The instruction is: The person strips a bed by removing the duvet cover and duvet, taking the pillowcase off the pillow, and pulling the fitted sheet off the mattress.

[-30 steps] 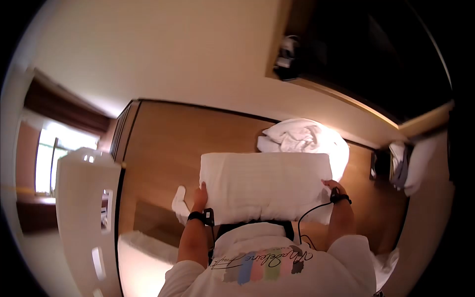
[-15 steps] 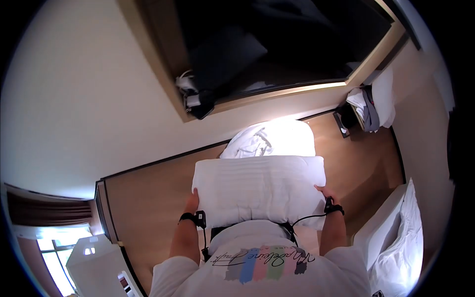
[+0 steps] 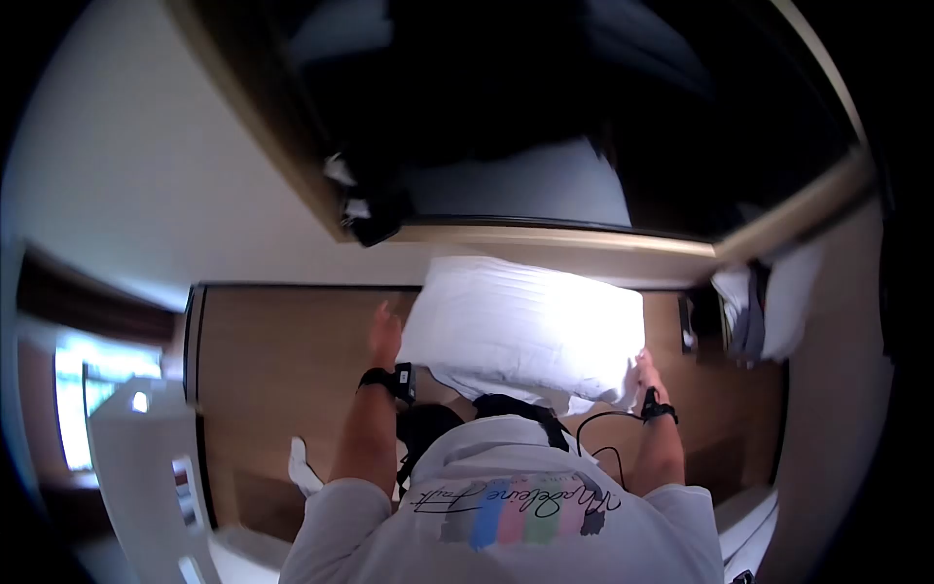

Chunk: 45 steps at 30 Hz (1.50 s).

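Note:
A white striped pillow point(image 3: 525, 326) is in front of my body, its left end a little farther forward than its right. Beside its left edge is my left hand point(image 3: 386, 331), fingers apart, with a small gap between hand and pillow. My right hand point(image 3: 650, 375) is at the pillow's right edge, fingers on the corner. White fabric point(image 3: 457, 378) shows beneath the pillow's near edge. Each wrist wears a black strap with a small device, and a cable runs from the right one.
A large dark framed panel point(image 3: 545, 229) is on the wall ahead. White and grey cloths point(image 3: 744, 311) hang at the right. A white perforated panel point(image 3: 146, 467) and a window point(image 3: 73, 399) are at the left. A white slipper-like item point(image 3: 301, 465) lies on the wooden floor point(image 3: 282, 370).
The pillow has moved forward and tilted, now over the white bundle. My left hand has come off its left edge and opened. The head view has turned.

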Each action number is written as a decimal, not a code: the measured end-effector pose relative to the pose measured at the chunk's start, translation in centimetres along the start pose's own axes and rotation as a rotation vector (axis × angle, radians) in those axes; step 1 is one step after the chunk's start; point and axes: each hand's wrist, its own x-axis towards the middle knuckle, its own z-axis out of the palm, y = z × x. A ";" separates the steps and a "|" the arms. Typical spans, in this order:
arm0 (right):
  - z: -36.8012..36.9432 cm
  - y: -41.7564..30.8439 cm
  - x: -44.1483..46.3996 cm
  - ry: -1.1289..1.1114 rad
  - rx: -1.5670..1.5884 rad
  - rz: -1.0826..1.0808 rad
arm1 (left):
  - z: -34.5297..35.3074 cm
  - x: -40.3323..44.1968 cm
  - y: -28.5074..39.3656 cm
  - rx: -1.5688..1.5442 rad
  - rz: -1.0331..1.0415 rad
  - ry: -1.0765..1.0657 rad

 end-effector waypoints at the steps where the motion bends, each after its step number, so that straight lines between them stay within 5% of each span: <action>1: 0.2 3.9 3.9 -0.180 -0.022 -0.039 | 0.8 0.2 -4.3 0.249 0.227 0.069; 3: 4.5 2.8 6.1 -0.334 -0.256 0.222 | 0.5 -4.2 -6.4 0.384 0.323 0.075; 5: 9.9 -5.0 1.3 -0.586 -0.303 0.436 | -0.7 -9.4 -9.7 0.308 0.232 -0.185; 7: 14.0 -4.1 4.8 -0.937 -0.307 0.451 | -2.2 -15.9 -10.9 0.378 -0.090 -0.576; 8: 16.6 -4.8 5.0 -0.952 -0.358 0.424 | -2.0 -20.8 -13.1 0.514 0.121 -0.390; 9: 19.0 -6.0 4.6 -0.966 -0.408 0.396 | -2.2 -24.4 -15.1 0.661 -0.169 -0.585; 10: 21.4 -6.5 4.9 -0.980 -0.434 0.381 | -1.6 -30.0 -20.1 0.344 -0.285 -0.270; 11: 24.0 -6.8 5.3 -0.995 -0.460 0.367 | -1.6 -33.9 -20.8 0.091 -0.717 -0.140; 12: 26.1 -7.5 5.1 -1.008 -0.504 0.327 | -2.4 -37.0 -20.4 0.554 -0.617 -0.450; 13: 28.4 -8.6 4.6 -1.020 -0.548 0.280 | -1.4 -40.8 -22.3 0.120 -1.054 -0.036; 15: 32.7 -9.6 4.1 -1.051 -0.632 0.302 | 1.2 -48.7 -31.9 0.593 -0.447 -0.453; 19: 38.5 -9.0 5.0 -1.127 -0.599 0.446 | 3.8 -53.5 -25.2 0.348 -0.623 0.021; 21: 42.5 -8.6 2.9 -1.091 -0.805 0.354 | 4.5 -53.0 -20.6 -0.890 -1.102 0.510; 27: 57.6 -1.6 -13.1 -1.316 -1.160 0.110 | 9.2 -59.3 -24.3 -1.095 -0.914 0.638; 31: 62.6 2.4 -29.6 -1.593 -1.231 -0.004 | 9.7 -70.1 -27.6 -0.723 -1.093 0.932; 33: 63.8 4.3 -34.8 -1.653 -1.322 -0.078 | 7.9 -73.7 -25.7 -1.056 -1.224 1.495; 38: 68.5 9.3 -40.9 -1.698 -1.624 -0.098 | 9.2 -76.3 -26.8 -1.208 -1.261 1.637; 45: 79.2 12.9 -42.3 -1.778 -1.900 -0.186 | 12.3 -65.4 -30.0 -1.650 -1.069 1.569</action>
